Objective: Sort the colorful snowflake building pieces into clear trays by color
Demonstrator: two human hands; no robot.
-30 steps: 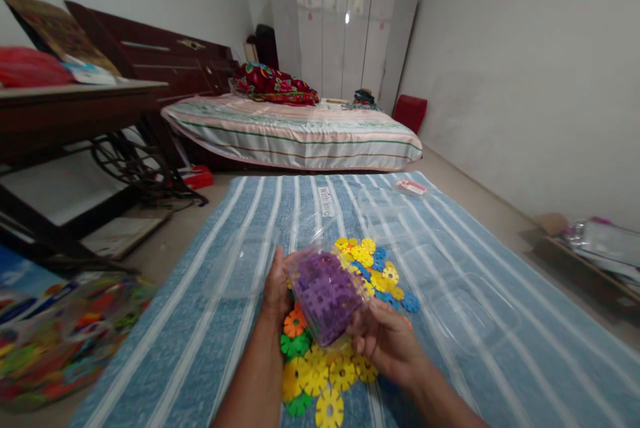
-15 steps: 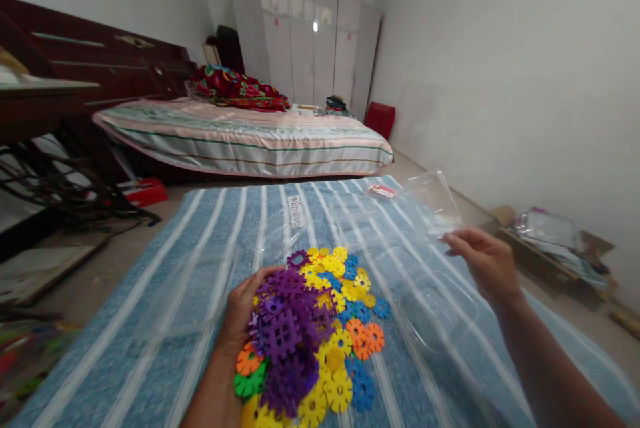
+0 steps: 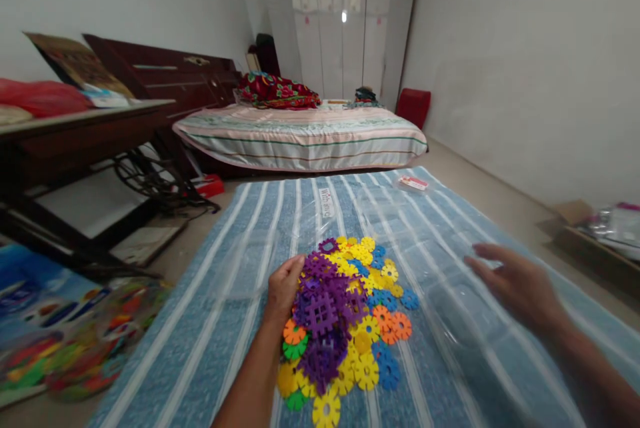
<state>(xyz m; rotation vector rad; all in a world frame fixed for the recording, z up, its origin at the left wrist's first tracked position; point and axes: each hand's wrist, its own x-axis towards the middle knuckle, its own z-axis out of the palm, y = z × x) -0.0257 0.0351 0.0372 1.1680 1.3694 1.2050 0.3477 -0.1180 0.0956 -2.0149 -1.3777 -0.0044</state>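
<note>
A heap of flat plastic interlocking pieces lies on the striped cloth: purple square lattice pieces on top, with yellow flower-shaped discs, blue discs, orange discs and green discs around and under them. My left hand is closed against the heap's left edge, touching the purple pieces; its inner fingers are hidden. Off to the right, my right hand is empty, fingers apart, near a clear plastic container. Another see-through container rests left of the heap.
The blue striped cloth covers the work surface. Towards its far side lie a "With love" label and a red-and-white labelled packet. A bed stands beyond, a sewing-machine table at left, a cardboard box at right.
My right hand has let go of the clear plastic lid or box it held and opened. The view has turned left. My left hand stays by the heap.
</note>
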